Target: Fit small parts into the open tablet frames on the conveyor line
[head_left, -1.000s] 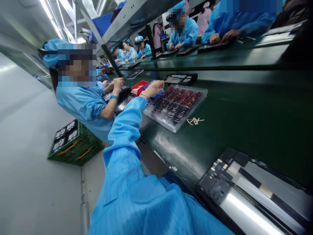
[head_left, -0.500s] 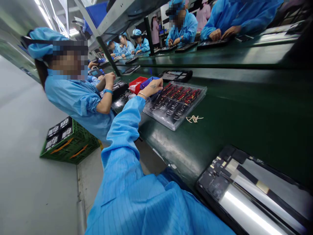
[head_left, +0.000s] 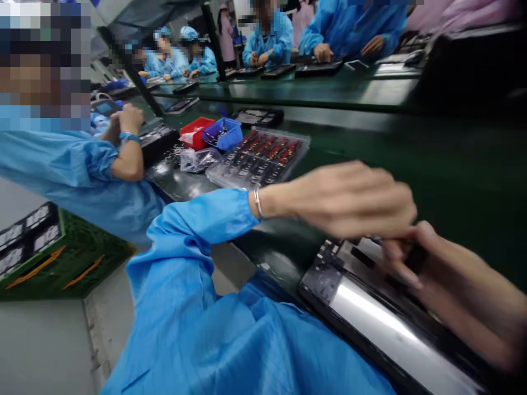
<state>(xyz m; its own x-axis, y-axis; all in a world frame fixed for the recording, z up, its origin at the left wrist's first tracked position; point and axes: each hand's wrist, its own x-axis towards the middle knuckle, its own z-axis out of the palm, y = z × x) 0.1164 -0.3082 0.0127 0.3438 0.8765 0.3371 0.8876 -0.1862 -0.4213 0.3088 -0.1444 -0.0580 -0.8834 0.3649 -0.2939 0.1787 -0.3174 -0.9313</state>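
Observation:
My left hand point(head_left: 349, 200), with a thin bracelet at its wrist, is blurred, its fingers curled together over the upper end of an opened tablet point(head_left: 370, 312). Anything in those fingers is hidden. Meeting it from the right, my right hand point(head_left: 457, 280) pinches a small dark part that I cannot make out. The tablet lies face down along the bench edge, its silver battery and black inner frame bare. Farther left, a clear plastic tray point(head_left: 302, 148) holds rows of small black parts with red wires.
Beyond the tray are a blue bin point(head_left: 230, 137), a red bin point(head_left: 193, 137) and a clear bag point(head_left: 200, 160). A co-worker's arm point(head_left: 129, 156) is at the left. Another opened device point(head_left: 259, 116) lies farther back on the green bench point(head_left: 349, 137). A green crate point(head_left: 82, 247) stands on the floor.
My left hand has moved from the tray to above the tablet, and my right hand has come into view beside it. The view has swung to the right.

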